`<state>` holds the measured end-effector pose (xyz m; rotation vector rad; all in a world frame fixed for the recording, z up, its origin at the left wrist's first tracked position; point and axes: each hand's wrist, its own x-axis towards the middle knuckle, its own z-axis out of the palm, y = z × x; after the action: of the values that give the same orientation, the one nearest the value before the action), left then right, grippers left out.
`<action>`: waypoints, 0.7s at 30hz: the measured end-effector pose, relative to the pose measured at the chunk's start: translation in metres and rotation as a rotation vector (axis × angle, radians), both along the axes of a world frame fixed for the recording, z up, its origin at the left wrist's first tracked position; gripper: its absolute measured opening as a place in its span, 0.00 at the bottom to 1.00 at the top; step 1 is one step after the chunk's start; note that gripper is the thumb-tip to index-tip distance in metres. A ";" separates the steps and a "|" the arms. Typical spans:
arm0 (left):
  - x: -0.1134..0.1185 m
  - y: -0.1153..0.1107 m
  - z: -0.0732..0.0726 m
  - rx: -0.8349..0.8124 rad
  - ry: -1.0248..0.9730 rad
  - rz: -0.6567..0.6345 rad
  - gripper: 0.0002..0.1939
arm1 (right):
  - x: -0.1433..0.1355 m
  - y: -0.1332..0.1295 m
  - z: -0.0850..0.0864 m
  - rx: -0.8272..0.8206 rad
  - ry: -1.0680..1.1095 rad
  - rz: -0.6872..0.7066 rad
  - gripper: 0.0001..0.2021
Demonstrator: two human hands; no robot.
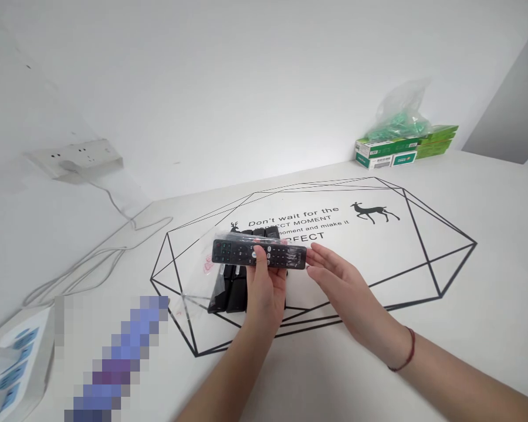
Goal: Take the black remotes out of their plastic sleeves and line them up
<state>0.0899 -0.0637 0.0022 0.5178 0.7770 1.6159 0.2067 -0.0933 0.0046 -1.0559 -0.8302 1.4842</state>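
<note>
"What can you read from over there?"

"On the tabletop (422, 363), 'Don't wait for the', a line ending in 'MOMENT', then 'moment and miake it', spelled just so, and '…RFECT'. The clutter hides some of the beginnings. A printed deer (372, 213) stands to the right."

"And those green-and-white boxes (387, 153) by the wall?"

"Barcodes and labels, but too small for me to make out. Same with the pale lettering on the remote (235, 253)."

"Where's that remote, exactly?"

"Up in the left hand (266, 287), above some black items (235, 296) and a clear plastic bag (198, 278). The thumb presses on its buttons, the fingers are curled underneath, so it's pinched crosswise."

"The right hand (343, 281)?"

"Unclenched, fingers extended close together, thumb apart, tips right at the remote's right end. I can't tell whether they touch. That forearm slants in from the lower right, a dark red cord (405, 351) around the wrist."
</note>
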 end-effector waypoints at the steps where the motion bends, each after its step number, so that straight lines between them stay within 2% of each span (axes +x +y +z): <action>1: 0.000 0.000 -0.002 0.000 0.009 -0.021 0.14 | 0.001 0.001 0.000 -0.006 0.020 -0.011 0.30; 7: 0.000 0.002 -0.015 -0.037 0.044 -0.106 0.16 | 0.001 0.008 -0.010 0.013 0.095 -0.050 0.20; 10: -0.001 0.004 -0.017 -0.045 0.035 -0.162 0.15 | 0.001 0.012 -0.015 0.023 0.144 -0.023 0.17; 13: -0.004 0.004 -0.012 -0.066 0.050 -0.229 0.15 | 0.005 0.015 -0.019 0.030 0.171 0.018 0.17; 16: -0.009 0.003 -0.003 -0.146 0.105 -0.345 0.20 | 0.008 0.017 -0.021 0.058 0.153 0.090 0.18; 19: -0.015 0.003 0.006 -0.256 0.227 -0.491 0.27 | 0.009 0.016 -0.021 0.090 0.135 0.185 0.17; 21: -0.020 0.004 0.010 -0.279 0.345 -0.502 0.28 | 0.009 0.016 -0.021 0.118 0.115 0.216 0.16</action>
<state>0.0702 -0.0601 0.0121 0.7314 1.0145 0.9483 0.2160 -0.0776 -0.0163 -0.8048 -0.9604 1.6383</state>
